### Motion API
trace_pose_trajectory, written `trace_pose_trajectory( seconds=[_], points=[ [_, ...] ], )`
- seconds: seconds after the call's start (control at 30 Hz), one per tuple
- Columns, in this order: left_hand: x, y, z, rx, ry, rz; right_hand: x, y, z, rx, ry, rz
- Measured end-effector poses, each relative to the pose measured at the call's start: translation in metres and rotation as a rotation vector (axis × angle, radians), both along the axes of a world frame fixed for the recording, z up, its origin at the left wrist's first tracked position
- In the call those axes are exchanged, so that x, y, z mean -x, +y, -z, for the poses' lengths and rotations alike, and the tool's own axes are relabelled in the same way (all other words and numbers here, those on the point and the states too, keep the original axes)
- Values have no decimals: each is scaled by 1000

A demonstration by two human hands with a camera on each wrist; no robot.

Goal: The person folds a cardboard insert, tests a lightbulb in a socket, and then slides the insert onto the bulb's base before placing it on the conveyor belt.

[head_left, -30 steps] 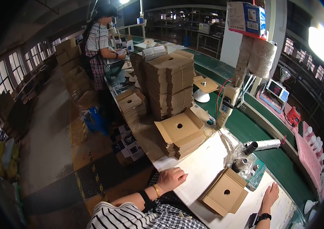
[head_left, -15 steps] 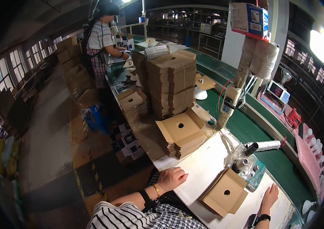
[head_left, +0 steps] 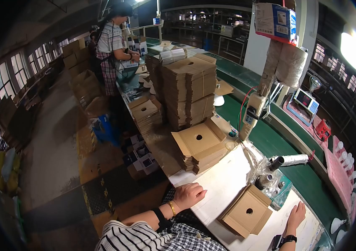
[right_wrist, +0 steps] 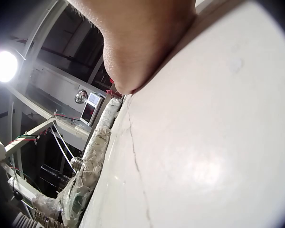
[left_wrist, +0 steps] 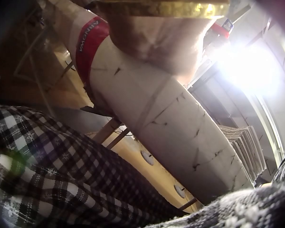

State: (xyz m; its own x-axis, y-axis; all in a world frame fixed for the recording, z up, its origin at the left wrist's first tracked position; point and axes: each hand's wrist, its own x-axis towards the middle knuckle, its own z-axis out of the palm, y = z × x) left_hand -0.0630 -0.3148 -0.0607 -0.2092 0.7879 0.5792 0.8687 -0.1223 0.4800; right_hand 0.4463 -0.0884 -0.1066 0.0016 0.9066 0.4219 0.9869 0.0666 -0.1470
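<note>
My left hand (head_left: 189,195) rests at the near edge of the white work board (head_left: 222,178), its fingers loosely curled and holding nothing. Farther right, my right hand (head_left: 296,216) lies relaxed on the board, also without anything in it. Between the hands sits a folded cardboard insert (head_left: 238,210) with a round hole in its middle. In the left wrist view only the heel of the hand (left_wrist: 156,45) shows under a gold bangle. The right wrist view has the side of the hand (right_wrist: 137,42) against the white surface; its fingers are hidden there.
A low pile of cardboard inserts (head_left: 207,140) and a taller stack (head_left: 188,98) stand beyond my left hand. Plastic-wrapped fixtures (head_left: 266,180) and a power-strip post (head_left: 251,113) border the green conveyor (head_left: 270,136). Another person (head_left: 111,46) works at the far left.
Both my hands stay where they were. On the conveyor, the white lamp with a cardboard piece has shifted left, partly behind the tall stack. The other person's hands have moved.
</note>
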Motion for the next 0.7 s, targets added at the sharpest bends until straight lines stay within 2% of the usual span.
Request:
trace_pose_trajectory(
  seconds=[0.7],
  points=[
    [-1, -1, -3, -1, 3, -9, 4, -3, -8, 47, 11, 16]
  ],
)
